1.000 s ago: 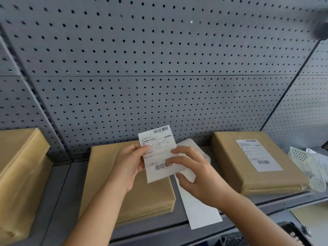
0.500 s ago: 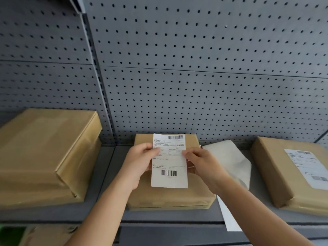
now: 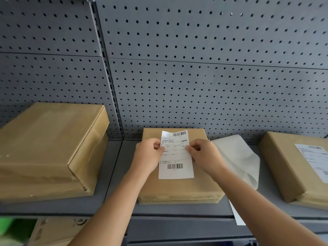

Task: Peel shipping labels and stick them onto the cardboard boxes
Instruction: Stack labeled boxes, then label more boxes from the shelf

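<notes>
Three brown cardboard parcels sit on a grey metal shelf (image 3: 113, 174) backed by grey pegboard (image 3: 195, 68): a bare left box (image 3: 48, 148), a middle box (image 3: 177, 189), and a right box (image 3: 284, 166) bearing a stuck label (image 3: 314, 158) too blurred to read. A curled translucent backing sheet (image 3: 237, 157) lies just beside the middle box, partly hidden by the right forearm. Over the middle box, the left hand (image 3: 150, 155) and right hand (image 3: 204, 155) each pinch a side edge of a white shipping label (image 3: 175, 157); its lower end seems to rest on the lid. It shows two barcodes and small Chinese print.
</notes>
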